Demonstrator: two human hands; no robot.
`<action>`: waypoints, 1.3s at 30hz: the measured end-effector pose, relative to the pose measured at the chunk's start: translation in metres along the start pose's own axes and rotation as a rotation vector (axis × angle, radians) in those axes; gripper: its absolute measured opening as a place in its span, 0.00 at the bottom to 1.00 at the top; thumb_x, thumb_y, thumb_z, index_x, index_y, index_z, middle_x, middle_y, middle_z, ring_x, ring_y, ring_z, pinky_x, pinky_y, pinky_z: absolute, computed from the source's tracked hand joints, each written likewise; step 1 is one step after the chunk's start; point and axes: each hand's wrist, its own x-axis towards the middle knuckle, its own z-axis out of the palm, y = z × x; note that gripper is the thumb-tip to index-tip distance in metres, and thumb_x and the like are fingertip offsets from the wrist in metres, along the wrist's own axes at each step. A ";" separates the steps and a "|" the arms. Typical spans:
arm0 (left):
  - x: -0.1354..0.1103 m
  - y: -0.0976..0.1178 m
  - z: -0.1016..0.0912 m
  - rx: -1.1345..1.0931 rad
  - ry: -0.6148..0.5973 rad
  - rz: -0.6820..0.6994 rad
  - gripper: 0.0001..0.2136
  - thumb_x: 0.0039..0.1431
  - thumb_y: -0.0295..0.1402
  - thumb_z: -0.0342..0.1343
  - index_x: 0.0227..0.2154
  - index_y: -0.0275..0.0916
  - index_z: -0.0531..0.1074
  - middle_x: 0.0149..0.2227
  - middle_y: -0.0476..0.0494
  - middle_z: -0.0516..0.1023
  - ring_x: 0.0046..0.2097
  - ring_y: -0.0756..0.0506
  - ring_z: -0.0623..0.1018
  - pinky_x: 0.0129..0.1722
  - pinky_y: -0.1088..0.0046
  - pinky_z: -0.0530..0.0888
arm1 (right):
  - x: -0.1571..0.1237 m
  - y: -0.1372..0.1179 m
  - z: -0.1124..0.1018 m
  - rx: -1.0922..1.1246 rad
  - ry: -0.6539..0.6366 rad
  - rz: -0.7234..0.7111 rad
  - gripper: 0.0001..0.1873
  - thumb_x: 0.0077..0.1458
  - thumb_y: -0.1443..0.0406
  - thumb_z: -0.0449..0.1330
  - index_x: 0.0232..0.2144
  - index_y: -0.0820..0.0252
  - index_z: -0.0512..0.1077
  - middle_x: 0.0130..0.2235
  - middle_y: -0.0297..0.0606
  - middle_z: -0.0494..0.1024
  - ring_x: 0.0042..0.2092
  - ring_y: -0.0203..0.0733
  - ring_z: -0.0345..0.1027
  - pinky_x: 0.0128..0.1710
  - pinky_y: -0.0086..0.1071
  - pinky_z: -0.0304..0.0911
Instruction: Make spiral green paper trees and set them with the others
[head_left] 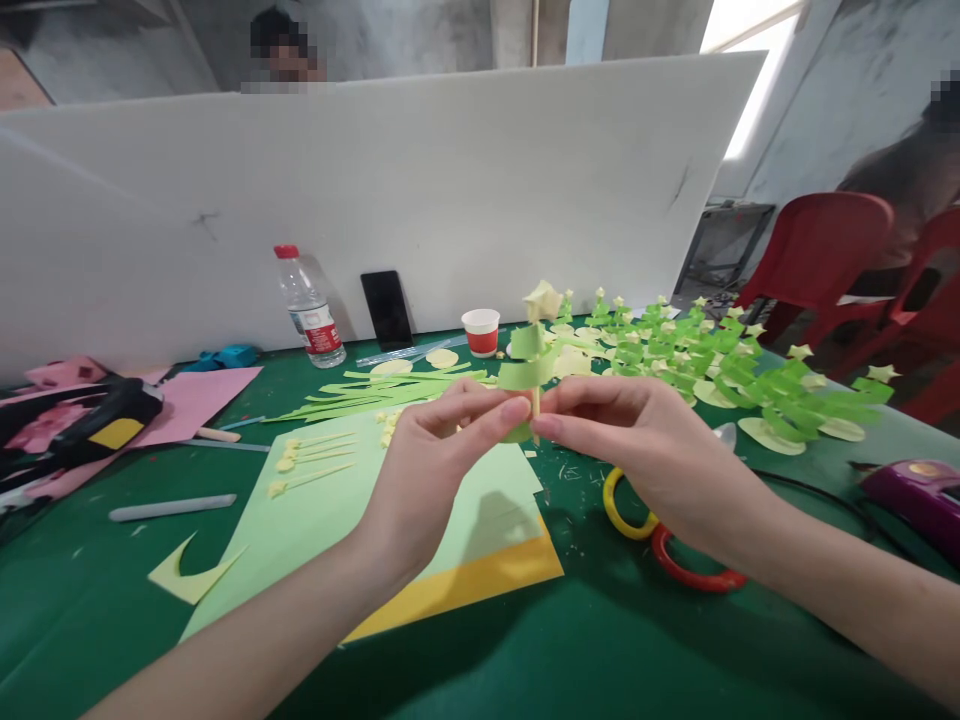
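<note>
Green tabletop [600, 650], near side first: orange-yellow sheet [480, 590] partly under pale green sheets [465, 510]; crescent-cut scrap [199, 582] left of them, toward the near left corner. Scissors [697, 575], yellow and red handle loops, below the right hand, blades mostly hidden.

Paper tree [534, 372] held upright above the tabletop's middle, off the surface: thin stick, green strip around it, pale star on top. Left hand [431, 465]: thumb and index finger closed in a pinch at the tree's lower stick and strip. Right hand [649, 430]: thumb and index finger pinched on the same stick from the other side; no wide gap in either grip.

White rod [172, 507] toward left edge. Purple device [915, 500] by right edge. Star-tipped sticks [319, 460] on the green sheets. Black-and-yellow tool [112, 425] and pink paper [202, 400], left edge. Loose green strips [360, 395] past the sheets. Many more small trees [765, 385] crowd the far right corner.

Far edge: red-and-white cup [481, 335], phone [388, 310] leaning on white board [435, 190], red-capped bottle [311, 310]. Beyond: one person behind the board, another by red chairs [817, 245] at right.
</note>
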 end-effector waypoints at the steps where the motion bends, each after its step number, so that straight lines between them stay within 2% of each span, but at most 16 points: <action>1: 0.001 -0.001 -0.001 0.010 0.010 0.016 0.05 0.49 0.39 0.58 0.25 0.47 0.78 0.29 0.49 0.74 0.39 0.46 0.70 0.40 0.69 0.68 | 0.000 -0.001 -0.001 0.007 0.011 -0.008 0.03 0.41 0.69 0.64 0.21 0.56 0.73 0.25 0.29 0.73 0.29 0.30 0.64 0.28 0.21 0.60; 7: 0.006 -0.004 -0.006 0.202 0.113 0.233 0.07 0.54 0.35 0.52 0.24 0.43 0.73 0.35 0.50 0.70 0.41 0.47 0.69 0.36 0.73 0.66 | 0.003 0.002 -0.004 0.059 0.123 -0.026 0.03 0.40 0.67 0.65 0.21 0.56 0.73 0.27 0.30 0.73 0.30 0.30 0.64 0.26 0.22 0.58; 10: 0.006 -0.001 -0.007 0.326 0.090 0.301 0.05 0.53 0.34 0.53 0.26 0.41 0.70 0.35 0.49 0.72 0.39 0.47 0.68 0.37 0.72 0.65 | 0.005 0.004 -0.004 0.060 0.142 -0.016 0.03 0.40 0.66 0.65 0.21 0.57 0.73 0.26 0.30 0.72 0.28 0.30 0.63 0.24 0.22 0.56; 14: 0.003 0.003 -0.005 0.451 -0.005 0.311 0.04 0.50 0.34 0.57 0.29 0.42 0.71 0.28 0.52 0.72 0.33 0.48 0.68 0.34 0.73 0.65 | 0.006 0.005 -0.004 0.079 0.146 -0.005 0.03 0.40 0.67 0.65 0.22 0.56 0.73 0.26 0.29 0.71 0.27 0.28 0.61 0.24 0.21 0.54; 18: 0.002 0.002 -0.003 0.465 -0.081 0.341 0.03 0.50 0.32 0.58 0.23 0.41 0.73 0.28 0.51 0.73 0.35 0.48 0.70 0.39 0.70 0.65 | 0.005 0.006 -0.004 0.077 0.143 0.016 0.04 0.40 0.67 0.65 0.22 0.56 0.73 0.28 0.29 0.72 0.30 0.29 0.62 0.26 0.21 0.55; 22: 0.003 0.002 -0.004 0.459 -0.057 0.319 0.04 0.53 0.32 0.55 0.25 0.41 0.71 0.31 0.49 0.75 0.38 0.46 0.71 0.40 0.69 0.66 | 0.006 0.007 -0.004 0.028 0.133 0.008 0.05 0.41 0.64 0.65 0.24 0.56 0.73 0.29 0.31 0.72 0.30 0.31 0.63 0.25 0.23 0.56; 26: 0.003 0.002 -0.004 0.416 -0.044 0.289 0.04 0.55 0.32 0.52 0.27 0.40 0.69 0.33 0.49 0.73 0.36 0.47 0.72 0.38 0.71 0.68 | 0.007 0.007 -0.005 -0.029 0.167 0.001 0.08 0.40 0.61 0.65 0.25 0.57 0.72 0.30 0.33 0.73 0.31 0.33 0.64 0.26 0.24 0.56; 31: 0.002 0.001 -0.003 0.420 -0.075 0.230 0.06 0.50 0.34 0.58 0.31 0.40 0.69 0.33 0.50 0.73 0.37 0.48 0.72 0.37 0.72 0.68 | 0.007 0.007 -0.004 -0.018 0.176 -0.001 0.07 0.39 0.62 0.65 0.24 0.58 0.72 0.30 0.32 0.72 0.31 0.32 0.63 0.27 0.24 0.57; 36: 0.003 -0.001 -0.001 0.484 -0.133 0.238 0.05 0.50 0.33 0.58 0.21 0.40 0.73 0.25 0.49 0.72 0.32 0.47 0.70 0.34 0.70 0.66 | 0.006 0.007 -0.003 0.027 0.169 0.011 0.05 0.39 0.65 0.66 0.23 0.57 0.73 0.27 0.30 0.71 0.29 0.29 0.62 0.27 0.22 0.57; 39: 0.003 -0.001 -0.001 0.476 -0.171 0.259 0.05 0.48 0.32 0.59 0.19 0.40 0.74 0.26 0.49 0.73 0.32 0.46 0.70 0.35 0.68 0.65 | 0.006 0.007 -0.002 0.068 0.175 0.029 0.05 0.38 0.66 0.66 0.22 0.56 0.73 0.28 0.29 0.71 0.30 0.29 0.62 0.26 0.21 0.56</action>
